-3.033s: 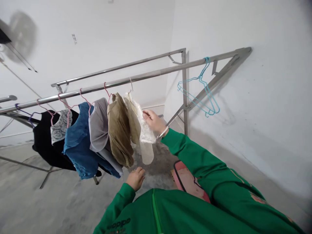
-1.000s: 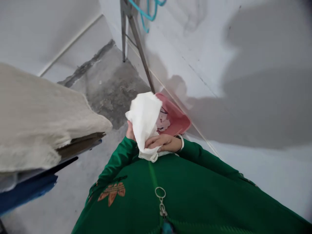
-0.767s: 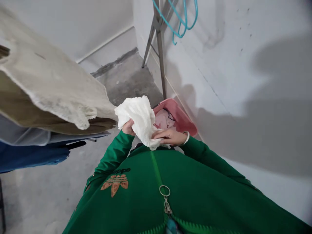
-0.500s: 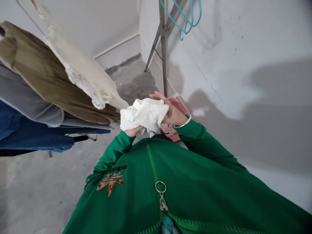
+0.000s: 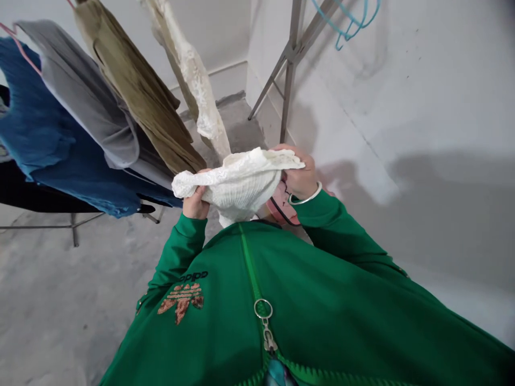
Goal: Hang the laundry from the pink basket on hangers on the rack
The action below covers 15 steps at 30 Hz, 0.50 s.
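Concrete floor point(image 5: 92, 300) below: I see left hand point(image 5: 196, 205) and right hand point(image 5: 304, 177) gripping the white garment point(image 5: 245, 190); a slack pinch could drop it

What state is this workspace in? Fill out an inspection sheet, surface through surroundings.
Surface: mottled grey concrete floor.
Items in hand: white textured garment, folded and held above the floor.
Clutter: pink cloth with dark lines, partly hidden.
Hands: left hand grips one end of the garment; right hand grips the other.
Cables: nothing seen.
Surroundings: blue garment, grey garment, olive-brown garment and white lace garment hanging leftward; turquoise hangers and metal frame near white wall.
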Motion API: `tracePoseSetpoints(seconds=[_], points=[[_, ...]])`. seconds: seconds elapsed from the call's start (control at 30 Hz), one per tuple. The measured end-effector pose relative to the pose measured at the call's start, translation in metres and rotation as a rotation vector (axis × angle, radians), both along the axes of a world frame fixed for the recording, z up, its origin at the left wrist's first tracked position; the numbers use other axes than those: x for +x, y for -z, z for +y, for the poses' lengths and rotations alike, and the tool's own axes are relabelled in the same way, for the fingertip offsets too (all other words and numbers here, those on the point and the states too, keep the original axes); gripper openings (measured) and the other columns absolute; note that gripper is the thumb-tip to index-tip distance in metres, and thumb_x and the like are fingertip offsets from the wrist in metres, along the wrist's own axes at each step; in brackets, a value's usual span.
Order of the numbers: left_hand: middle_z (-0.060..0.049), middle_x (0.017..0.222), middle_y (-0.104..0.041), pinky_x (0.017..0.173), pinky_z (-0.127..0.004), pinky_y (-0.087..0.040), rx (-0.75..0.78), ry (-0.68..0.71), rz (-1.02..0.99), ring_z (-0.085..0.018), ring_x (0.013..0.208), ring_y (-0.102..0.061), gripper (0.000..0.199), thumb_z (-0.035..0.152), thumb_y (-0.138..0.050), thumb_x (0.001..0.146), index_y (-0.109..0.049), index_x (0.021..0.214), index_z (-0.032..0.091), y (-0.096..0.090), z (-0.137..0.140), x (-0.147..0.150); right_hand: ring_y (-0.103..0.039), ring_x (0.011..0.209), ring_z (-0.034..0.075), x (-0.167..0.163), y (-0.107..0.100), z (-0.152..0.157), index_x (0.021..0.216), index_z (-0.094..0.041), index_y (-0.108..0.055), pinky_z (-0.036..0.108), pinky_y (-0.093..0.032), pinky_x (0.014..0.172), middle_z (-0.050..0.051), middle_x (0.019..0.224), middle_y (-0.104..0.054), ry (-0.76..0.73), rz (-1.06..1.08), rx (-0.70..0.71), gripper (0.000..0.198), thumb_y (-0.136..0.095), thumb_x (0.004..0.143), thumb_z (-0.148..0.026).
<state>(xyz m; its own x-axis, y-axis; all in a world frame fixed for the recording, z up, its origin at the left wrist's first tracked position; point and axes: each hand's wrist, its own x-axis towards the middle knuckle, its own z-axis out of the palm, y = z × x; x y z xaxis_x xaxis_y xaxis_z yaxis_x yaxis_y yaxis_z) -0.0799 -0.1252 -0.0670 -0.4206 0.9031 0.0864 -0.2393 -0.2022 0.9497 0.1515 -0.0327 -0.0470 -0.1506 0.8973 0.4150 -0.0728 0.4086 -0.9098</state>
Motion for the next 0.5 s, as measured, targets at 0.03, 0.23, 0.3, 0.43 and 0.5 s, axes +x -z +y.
tracePoseSetpoints(seconds=[0.03,0.23,0.3,0.43,0.5], points=[[-0.007,0.098,-0.067,0.094,-0.037,-0.051,0.019,-0.013,-0.054,-0.029,0.109,-0.061,0.057,0.058,-0.082,0.055,-0.068,0.096,0.021,-0.003,-0.004,-0.005,-0.07,0.086,0.021,-0.003,-0.001,-0.001,0.091,-0.026,-0.068,0.039,-0.059,0.08,0.002,0.09,-0.072,0.04,0.025,0.012,0.028,-0.067,0.08,-0.051],[0.0,0.072,-0.064,0.073,-0.028,-0.053,0.03,-0.083,-0.204,-0.016,0.073,-0.063,0.032,0.032,-0.082,0.051,-0.067,0.076,0.019,0.002,-0.03,-0.043,-0.065,0.086,0.018,-0.012,-0.014,-0.003,0.091,-0.026,-0.068,0.038,-0.055,0.082,0.004,0.091,-0.069,0.041,-0.004,0.182,0.026,-0.07,0.082,-0.051],[0.0,0.068,-0.064,0.063,-0.024,-0.051,0.007,-0.004,-0.179,-0.014,0.064,-0.061,0.03,0.029,-0.082,0.05,-0.068,0.073,0.018,0.003,-0.04,-0.06,-0.064,0.093,0.018,-0.015,-0.023,-0.004,0.093,-0.028,-0.07,0.038,-0.054,0.087,0.004,0.097,-0.069,-0.04,0.0,0.268,0.017,-0.07,0.084,-0.043],[-0.008,0.086,-0.07,0.052,-0.026,-0.049,-0.094,0.527,-0.102,-0.019,0.065,-0.065,0.064,0.047,-0.085,0.05,-0.069,0.106,0.02,-0.006,-0.052,-0.081,-0.064,0.099,0.018,-0.027,-0.04,-0.006,0.098,-0.03,-0.071,0.04,-0.053,0.091,0.003,0.104,-0.068,-0.16,0.019,0.379,0.014,-0.07,0.085,-0.025],[-0.013,0.11,-0.068,0.057,-0.029,-0.053,-0.136,0.768,-0.067,-0.024,0.079,-0.069,0.088,0.059,-0.082,0.054,-0.055,0.131,0.026,-0.01,-0.049,-0.07,-0.065,0.099,0.018,-0.037,-0.044,-0.007,0.1,-0.029,-0.072,0.04,-0.054,0.089,0.002,0.105,-0.068,-0.212,0.014,0.443,0.017,-0.07,0.085,-0.023]])
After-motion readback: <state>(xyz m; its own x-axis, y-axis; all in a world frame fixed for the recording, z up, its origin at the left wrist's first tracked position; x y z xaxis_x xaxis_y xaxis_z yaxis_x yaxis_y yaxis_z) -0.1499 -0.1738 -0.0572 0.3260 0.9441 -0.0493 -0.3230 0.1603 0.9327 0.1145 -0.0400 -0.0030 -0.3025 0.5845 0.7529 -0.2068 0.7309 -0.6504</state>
